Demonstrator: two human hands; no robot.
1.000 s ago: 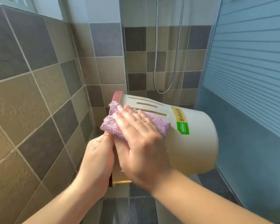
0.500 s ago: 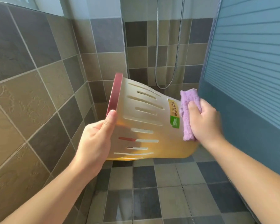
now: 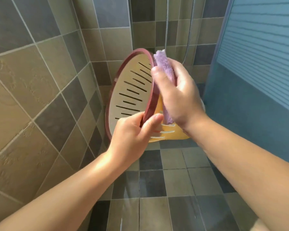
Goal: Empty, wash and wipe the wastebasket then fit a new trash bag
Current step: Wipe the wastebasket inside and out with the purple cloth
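A cream plastic wastebasket (image 3: 132, 90) with slotted walls and a dark red rim is held sideways in the air, its mouth turned toward me and to the left. My left hand (image 3: 133, 134) pinches the lower part of the red rim between thumb and fingers. Gripping a folded purple cloth (image 3: 163, 70), my right hand (image 3: 177, 94) presses it against the basket's outer wall just behind the rim. Most of the basket's outside and its base are hidden behind my right hand.
Tiled wall (image 3: 40, 80) runs close on the left, and a tiled floor (image 3: 157, 189) lies below. A shower hose (image 3: 188, 30) hangs on the back wall. A blue frosted door panel (image 3: 260, 64) stands on the right.
The basket has turned so its mouth faces me. My right hand brought the cloth from the basket's base end up to the wall beside the rim. My left hand moved lower on the rim.
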